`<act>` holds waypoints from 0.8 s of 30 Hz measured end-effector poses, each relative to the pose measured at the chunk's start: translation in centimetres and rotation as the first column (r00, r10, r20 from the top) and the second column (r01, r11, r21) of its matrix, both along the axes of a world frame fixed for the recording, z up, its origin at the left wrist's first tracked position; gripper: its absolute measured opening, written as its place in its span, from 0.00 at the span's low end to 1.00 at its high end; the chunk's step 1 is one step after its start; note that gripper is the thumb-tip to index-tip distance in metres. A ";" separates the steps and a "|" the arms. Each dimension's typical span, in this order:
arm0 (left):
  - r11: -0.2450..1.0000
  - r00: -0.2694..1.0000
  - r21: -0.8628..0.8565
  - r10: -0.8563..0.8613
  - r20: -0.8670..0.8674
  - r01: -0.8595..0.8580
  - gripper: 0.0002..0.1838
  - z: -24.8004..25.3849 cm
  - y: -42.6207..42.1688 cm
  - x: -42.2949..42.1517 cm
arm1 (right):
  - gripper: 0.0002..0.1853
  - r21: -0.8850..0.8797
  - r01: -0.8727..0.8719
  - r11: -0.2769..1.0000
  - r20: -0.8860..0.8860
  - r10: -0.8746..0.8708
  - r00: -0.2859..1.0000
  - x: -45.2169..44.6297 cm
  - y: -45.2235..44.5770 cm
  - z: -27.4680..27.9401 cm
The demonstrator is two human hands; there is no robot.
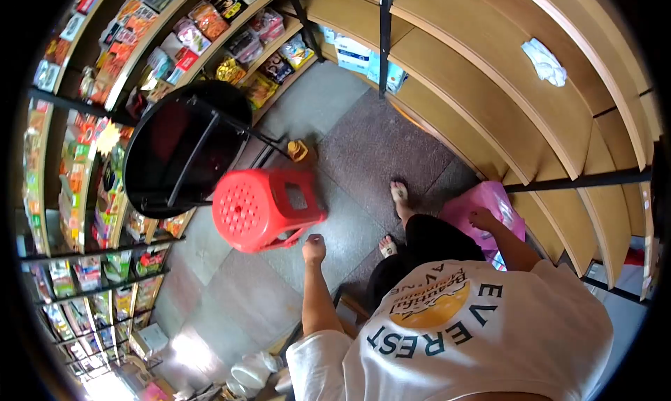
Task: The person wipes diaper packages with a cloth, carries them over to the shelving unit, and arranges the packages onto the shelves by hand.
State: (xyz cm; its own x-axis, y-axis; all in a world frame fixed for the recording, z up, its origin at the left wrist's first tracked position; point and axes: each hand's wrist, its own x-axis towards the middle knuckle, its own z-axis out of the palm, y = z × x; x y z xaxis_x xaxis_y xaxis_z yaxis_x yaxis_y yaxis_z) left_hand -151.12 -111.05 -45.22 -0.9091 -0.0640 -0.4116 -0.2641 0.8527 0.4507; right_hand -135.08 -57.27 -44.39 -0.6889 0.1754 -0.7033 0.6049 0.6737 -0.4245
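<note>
My left hand (314,249) is closed in a loose fist with nothing visible in it, beside a red plastic stool (241,207) but apart from it. The stool has a round perforated seat. My right hand (481,220) has curled fingers and is in front of a pink plastic bag (458,207); whether it grips the bag or anything else is hidden. Behind the stool a round black table (164,153) with metal legs lies tipped over, its underside showing. A small yellow-brown object (297,150) is on the floor by the table legs.
Shelves of packaged snacks (189,34) line the left side. Wooden shelves (461,66) curve along the right, one bearing a white cloth (544,62). Blue-and-white packs (353,54) fill a low shelf at the back. White bags (253,370) stand at the bottom, on the grey tiled floor (255,289).
</note>
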 end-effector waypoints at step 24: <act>0.829 0.949 0.517 0.047 0.312 -0.211 0.10 -11.7 20.9 -28.8 | 0.21 0.205 -0.301 0.931 -0.218 0.343 0.913 -62.7 -3.0 -12.0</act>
State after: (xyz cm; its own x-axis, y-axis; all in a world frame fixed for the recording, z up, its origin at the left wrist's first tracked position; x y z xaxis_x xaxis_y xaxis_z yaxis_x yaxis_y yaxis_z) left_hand -179.93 -90.18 -56.92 -0.7525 0.1335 -0.6450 -0.5364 0.4442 0.7177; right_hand -197.81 -60.24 -56.43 -0.8745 0.0121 -0.4848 0.2335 0.8867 -0.3991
